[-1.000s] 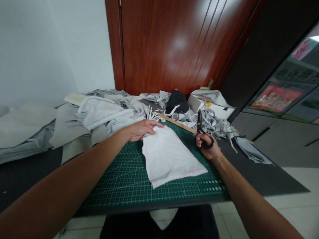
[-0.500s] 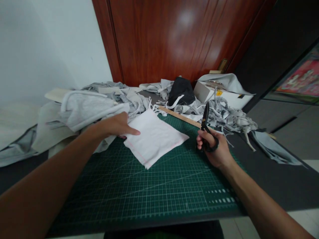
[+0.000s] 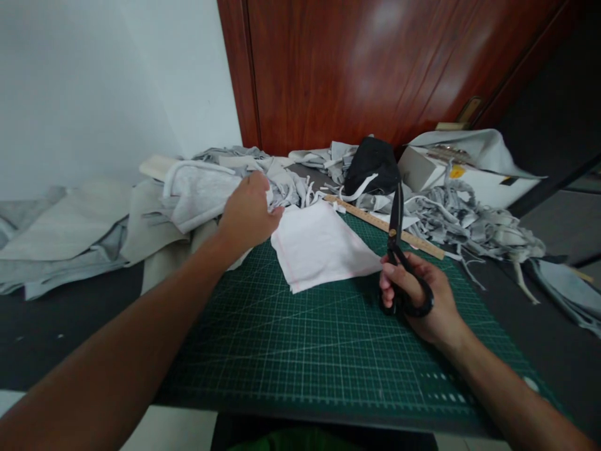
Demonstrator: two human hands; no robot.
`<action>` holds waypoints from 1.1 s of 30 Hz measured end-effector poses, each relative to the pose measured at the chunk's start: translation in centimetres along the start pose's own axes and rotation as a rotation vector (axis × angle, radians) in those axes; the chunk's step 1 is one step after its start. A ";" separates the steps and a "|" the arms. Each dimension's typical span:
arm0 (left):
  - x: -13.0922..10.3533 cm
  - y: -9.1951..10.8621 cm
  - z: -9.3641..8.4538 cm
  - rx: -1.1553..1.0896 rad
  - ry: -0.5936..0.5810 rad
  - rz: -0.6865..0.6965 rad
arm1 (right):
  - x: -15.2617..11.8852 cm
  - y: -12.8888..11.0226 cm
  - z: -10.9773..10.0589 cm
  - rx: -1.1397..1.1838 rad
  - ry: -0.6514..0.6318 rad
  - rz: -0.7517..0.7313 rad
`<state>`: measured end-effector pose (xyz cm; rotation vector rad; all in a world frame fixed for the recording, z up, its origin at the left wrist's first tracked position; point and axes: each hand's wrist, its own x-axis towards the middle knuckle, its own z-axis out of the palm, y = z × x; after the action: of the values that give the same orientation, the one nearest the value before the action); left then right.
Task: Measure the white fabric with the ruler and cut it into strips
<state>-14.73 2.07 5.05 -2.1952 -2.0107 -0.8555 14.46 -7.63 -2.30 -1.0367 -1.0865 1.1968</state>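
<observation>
My right hand [image 3: 425, 297] holds a pair of black-handled scissors [image 3: 395, 225], thumb and fingers in the loops and dark blades pointing up. Just left of the blades lies a folded white cloth [image 3: 323, 247] with a faint pink line along its edge, its right corner reaching the scissor hand. My left hand [image 3: 248, 210] is over the cloth's upper left side, in front of a pile of grey and white fabric [image 3: 201, 188]. Its thumb stands apart from the fingers, which are mostly hidden behind the hand. I see nothing held in it.
A green cutting mat [image 3: 300, 351] covers the front of the dark table. A wooden ruler [image 3: 389, 230] lies behind the cloth. Farther back are a black cloth bundle [image 3: 373, 166], a white box [image 3: 422, 169] and tangled grey scraps [image 3: 474, 219]. A red-brown door [image 3: 338, 75] stands behind.
My left hand has come off the cloth and risen toward the fabric pile. My right hand still has the scissors, now closer to the cloth's corner. The whole view has shifted left.
</observation>
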 end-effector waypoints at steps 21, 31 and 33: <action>-1.5 2.2 2.7 -0.260 -0.149 -0.021 | -0.2 0.2 0.9 -0.061 -0.100 0.010; 5.4 2.2 2.8 0.104 -0.689 0.050 | 4.7 -2.1 -0.5 -0.052 -0.055 -0.069; 5.4 3.0 2.3 -0.008 -0.785 0.034 | 4.7 -1.7 -0.7 -0.030 -0.039 -0.084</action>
<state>-11.08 7.36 6.34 -2.8468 -2.1985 0.0508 15.66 -3.11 -0.36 -0.9849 -1.1699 1.1406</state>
